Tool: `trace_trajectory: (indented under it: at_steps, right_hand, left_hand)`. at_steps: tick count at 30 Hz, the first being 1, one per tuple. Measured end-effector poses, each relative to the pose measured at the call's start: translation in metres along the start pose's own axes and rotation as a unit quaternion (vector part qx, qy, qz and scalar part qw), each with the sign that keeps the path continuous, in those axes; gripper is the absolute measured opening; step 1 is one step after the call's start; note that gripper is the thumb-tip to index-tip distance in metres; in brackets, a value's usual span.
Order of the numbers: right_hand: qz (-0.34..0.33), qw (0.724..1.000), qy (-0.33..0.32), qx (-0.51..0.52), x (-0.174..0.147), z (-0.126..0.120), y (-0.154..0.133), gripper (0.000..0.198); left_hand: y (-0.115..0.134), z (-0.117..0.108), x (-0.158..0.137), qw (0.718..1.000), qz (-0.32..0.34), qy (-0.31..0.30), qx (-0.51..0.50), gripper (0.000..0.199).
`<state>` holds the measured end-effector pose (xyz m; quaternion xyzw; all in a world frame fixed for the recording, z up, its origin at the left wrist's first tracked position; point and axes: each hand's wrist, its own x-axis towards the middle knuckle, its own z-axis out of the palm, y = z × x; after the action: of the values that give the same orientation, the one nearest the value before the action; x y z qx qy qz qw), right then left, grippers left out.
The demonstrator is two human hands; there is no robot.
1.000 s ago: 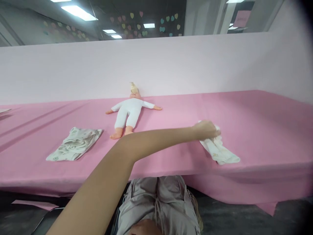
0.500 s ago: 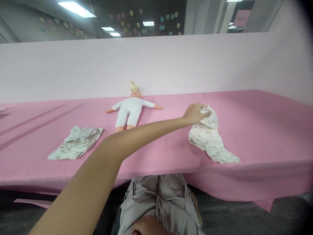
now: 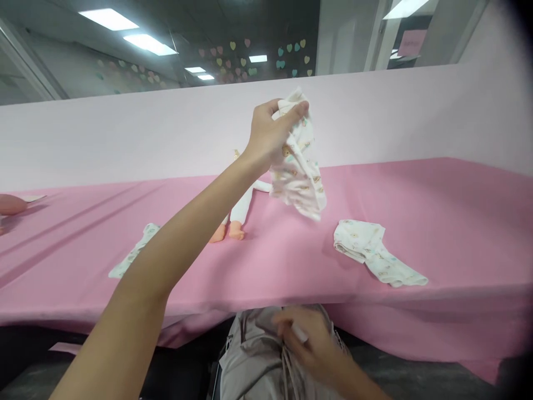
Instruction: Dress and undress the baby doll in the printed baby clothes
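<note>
My left hand [image 3: 270,130] is closed on a small white baby garment [image 3: 297,172] with a bear-like print. It is raised above the table and hangs down from my thumb and fingers. Behind it lies a doll [image 3: 241,211] in a white suit, its head and upper body mostly hidden by my left arm. Low over my lap, my right hand [image 3: 308,339] has loosely bent fingers with a gap between them; it is slightly blurred and I see nothing held. A second printed white garment [image 3: 360,239], folded with one part stretched out, lies on the table at the right.
A pink cloth covers the table [image 3: 416,205], hanging over its front edge. Another folded white cloth [image 3: 137,253] lies at the left, partly behind my forearm. At the far left edge is a rounded pinkish thing [image 3: 12,204], cut off. A white wall [image 3: 375,116] rises behind.
My left hand has lifted the printed garment off the other one at the right and carried it up and left. My right hand has come further into view over my lap.
</note>
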<state>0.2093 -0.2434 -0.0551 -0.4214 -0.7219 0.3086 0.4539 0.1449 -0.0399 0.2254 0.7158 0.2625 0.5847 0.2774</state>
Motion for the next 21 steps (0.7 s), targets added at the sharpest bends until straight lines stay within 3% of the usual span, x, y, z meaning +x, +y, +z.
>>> trace_trajectory:
  at_steps: [3, 5, 6, 11, 14, 18, 21]
  right_hand:
    - [-0.08, 0.978, 0.194, -0.016, 0.052, -0.06, -0.041, 0.014]
    - [-0.102, 0.956, 0.272, -0.047, 0.084, -0.086, -0.063, 0.018]
    - [-0.098, 0.954, 0.28, -0.047, 0.098, -0.095, -0.072, 0.024]
    - [-0.048, 0.989, 0.138, 0.036, 0.144, -0.108, -0.09, 0.034]
    - [-0.022, 0.986, 0.138, 0.087, 0.163, -0.111, -0.085, 0.032]
    - [0.032, 0.984, 0.108, 0.139, 0.185, -0.114, -0.076, 0.046]
    - [0.038, 0.985, 0.086, 0.143, 0.197, -0.11, -0.072, 0.046]
  left_hand:
    - [0.01, -0.009, -0.013, 0.998, -0.02, -0.038, 0.039, 0.022]
    - [0.014, -0.012, -0.024, 0.993, -0.021, -0.083, 0.079, 0.016]
    - [0.014, -0.013, -0.03, 0.989, -0.019, -0.11, 0.096, 0.014]
    - [0.007, -0.01, -0.056, 0.978, -0.043, -0.18, 0.095, 0.012]
    - [-0.003, -0.012, -0.065, 0.976, -0.105, -0.187, 0.029, 0.016]
    - [-0.013, -0.024, -0.077, 0.967, -0.156, -0.202, -0.012, 0.007]
    - [-0.012, -0.033, -0.087, 0.964, -0.165, -0.206, 0.013, 0.024]
